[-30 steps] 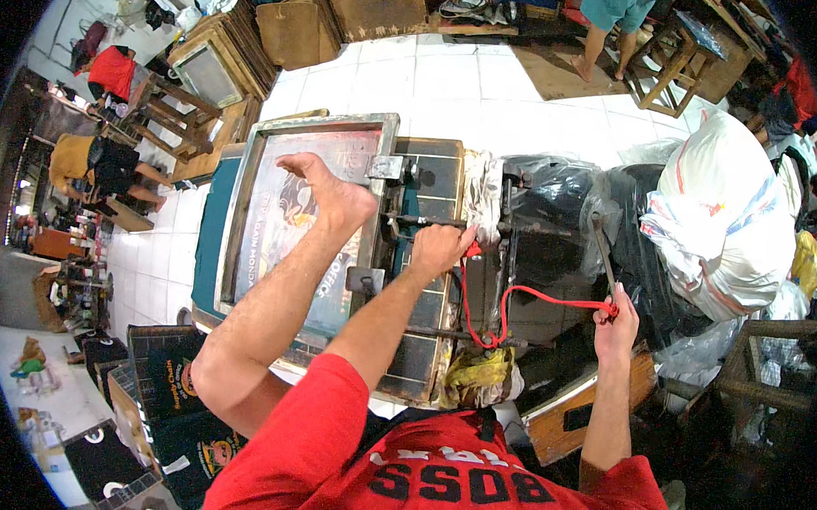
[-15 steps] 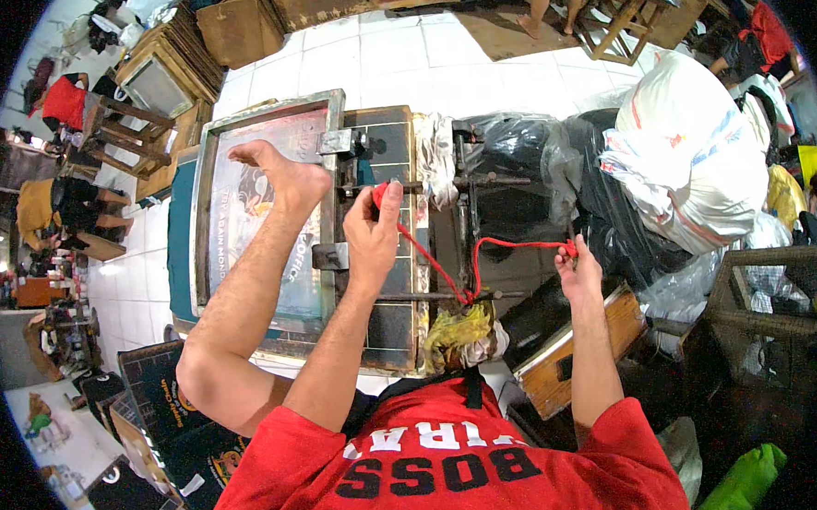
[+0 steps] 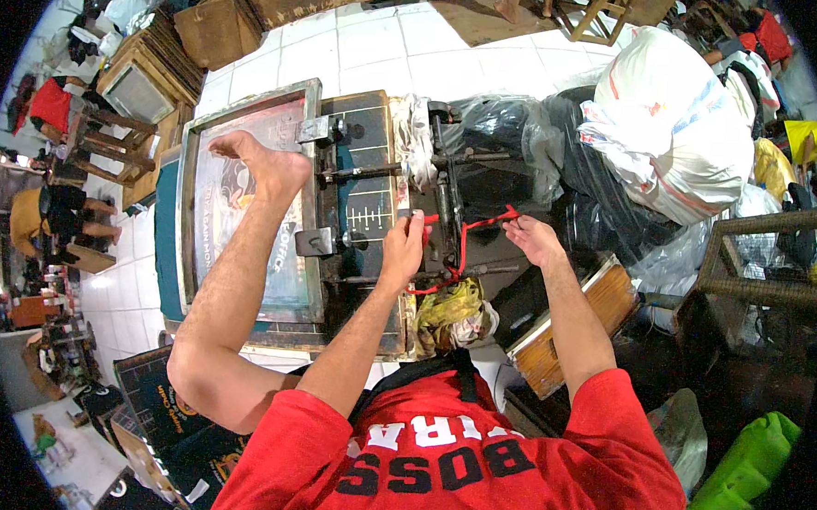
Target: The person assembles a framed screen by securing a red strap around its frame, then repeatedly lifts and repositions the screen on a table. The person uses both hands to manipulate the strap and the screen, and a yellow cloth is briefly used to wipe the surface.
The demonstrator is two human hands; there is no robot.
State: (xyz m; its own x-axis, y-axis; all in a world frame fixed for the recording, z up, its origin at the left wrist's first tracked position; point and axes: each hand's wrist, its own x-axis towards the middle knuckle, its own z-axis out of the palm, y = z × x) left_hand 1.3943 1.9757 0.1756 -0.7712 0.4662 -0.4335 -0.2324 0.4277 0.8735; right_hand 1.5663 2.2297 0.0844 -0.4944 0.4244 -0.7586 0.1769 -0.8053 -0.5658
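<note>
A red cord (image 3: 464, 244) loops around the metal bars of a hinge frame (image 3: 446, 202) and lies slack. My left hand (image 3: 403, 252) is closed on one part of it, beside the near edge of a dark printing board (image 3: 369, 211). Off to the right, my right hand (image 3: 533, 240) pinches the cord close to its other end, which sticks out past the fingertips. My bare foot (image 3: 270, 167) rests on a screen-printing frame (image 3: 313, 98), held by metal clamps (image 3: 315, 242) along its right side. Yellow plastic wrapping (image 3: 449, 314) sits below the cord.
To the right lie black plastic bags (image 3: 584, 163) and a big white sack (image 3: 679, 121). A wooden box (image 3: 578, 329) stands near my right forearm. Stacked frames (image 3: 145, 89), a wooden stool (image 3: 109, 147) and other people are farther left on the white tiled floor (image 3: 382, 46).
My hands have come closer together: the left moved right and toward me, the right moved left. The cord, stretched between them earlier, now hangs looser. The whole view has shifted slightly.
</note>
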